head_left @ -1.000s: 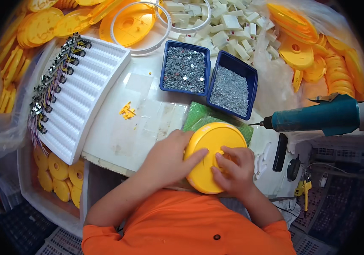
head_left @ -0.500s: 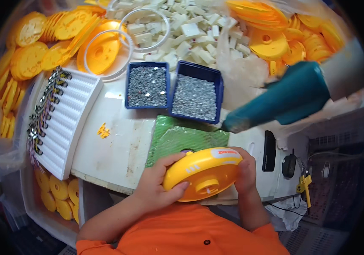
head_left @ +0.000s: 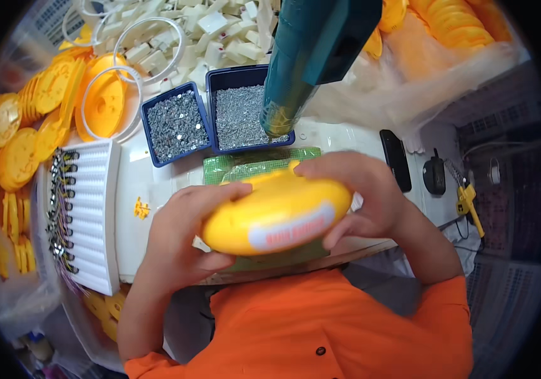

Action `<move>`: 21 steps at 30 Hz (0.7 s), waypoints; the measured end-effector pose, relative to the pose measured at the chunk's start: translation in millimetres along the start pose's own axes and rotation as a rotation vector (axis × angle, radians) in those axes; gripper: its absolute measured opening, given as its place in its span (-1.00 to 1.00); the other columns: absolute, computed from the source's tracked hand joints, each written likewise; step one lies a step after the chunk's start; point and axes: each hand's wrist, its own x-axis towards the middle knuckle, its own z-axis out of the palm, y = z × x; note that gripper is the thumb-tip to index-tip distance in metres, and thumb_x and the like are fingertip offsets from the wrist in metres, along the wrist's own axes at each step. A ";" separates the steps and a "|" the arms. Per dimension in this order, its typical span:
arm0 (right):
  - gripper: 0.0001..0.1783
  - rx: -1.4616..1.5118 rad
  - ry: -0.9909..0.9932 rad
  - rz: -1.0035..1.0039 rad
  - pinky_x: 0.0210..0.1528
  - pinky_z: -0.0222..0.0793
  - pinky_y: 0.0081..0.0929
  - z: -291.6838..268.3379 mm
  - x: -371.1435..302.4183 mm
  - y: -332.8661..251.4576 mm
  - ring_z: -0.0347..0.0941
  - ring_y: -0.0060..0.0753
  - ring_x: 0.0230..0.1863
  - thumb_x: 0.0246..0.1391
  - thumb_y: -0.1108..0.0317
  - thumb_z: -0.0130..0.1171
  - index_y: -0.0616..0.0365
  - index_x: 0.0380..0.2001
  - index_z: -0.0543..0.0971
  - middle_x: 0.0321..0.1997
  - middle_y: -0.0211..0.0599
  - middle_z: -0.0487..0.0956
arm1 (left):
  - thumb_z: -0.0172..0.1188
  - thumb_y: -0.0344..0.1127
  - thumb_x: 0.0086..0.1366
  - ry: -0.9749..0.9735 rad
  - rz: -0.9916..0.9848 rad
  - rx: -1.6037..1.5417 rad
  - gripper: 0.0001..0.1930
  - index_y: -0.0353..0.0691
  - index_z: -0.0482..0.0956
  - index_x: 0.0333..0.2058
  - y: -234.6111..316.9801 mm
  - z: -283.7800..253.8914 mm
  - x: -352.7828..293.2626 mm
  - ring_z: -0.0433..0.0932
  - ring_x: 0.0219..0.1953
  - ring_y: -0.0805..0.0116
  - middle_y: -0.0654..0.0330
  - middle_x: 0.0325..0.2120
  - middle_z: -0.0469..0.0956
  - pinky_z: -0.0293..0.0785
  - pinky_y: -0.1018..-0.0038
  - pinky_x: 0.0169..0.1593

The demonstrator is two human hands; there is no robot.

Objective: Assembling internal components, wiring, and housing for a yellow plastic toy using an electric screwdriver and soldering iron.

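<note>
A white tabletop [head_left: 346,136] is carrying the work, and heaps of parts are lining its far and left sides. White blocks [head_left: 213,28] are lying in a pile at the back, and yellow discs [head_left: 18,158] are leaning in stacks at the far left.

A yellow round case [head_left: 276,211] is occupying the middle of the view, raised above the near part of the tabletop and in front of a green mat [head_left: 220,169], which it is partly covering. The case is standing tilted, its rim facing the wearer and a white label [head_left: 292,228] with red print showing on that rim.

The left hand [head_left: 185,227] is gripping the case at its left end, partly curled, with the fingers lying over the upper edge and the thumb sitting near the lower edge. The right hand [head_left: 365,189] is holding the right end, its fingers reaching over the top and its thumb lying low at the side. Blur is softening this area, so the exact contact of the right thumb is not certain.

Behind the mat, a smaller blue tray [head_left: 182,158] is holding mixed small metal pieces, and a larger blue bin [head_left: 235,77] beside it is holding fine metal pieces. A teal power tool [head_left: 314,50] is hanging in front of the larger one. To the left, a ridged white foam tray [head_left: 96,215] is carrying wired parts [head_left: 62,215] along its left side.
</note>
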 end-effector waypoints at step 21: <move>-0.78 -0.453 0.211 0.230 0.02 0.63 -0.23 110.5 -85.4 -20.2 0.71 -0.12 0.02 0.01 0.31 0.38 0.12 -0.26 0.69 -0.04 -0.24 0.76 | 0.27 -0.44 0.11 -0.385 0.245 0.200 -0.42 -0.11 0.53 0.18 -59.9 37.6 -50.1 0.33 0.44 0.19 0.29 0.35 0.44 0.10 -0.06 0.49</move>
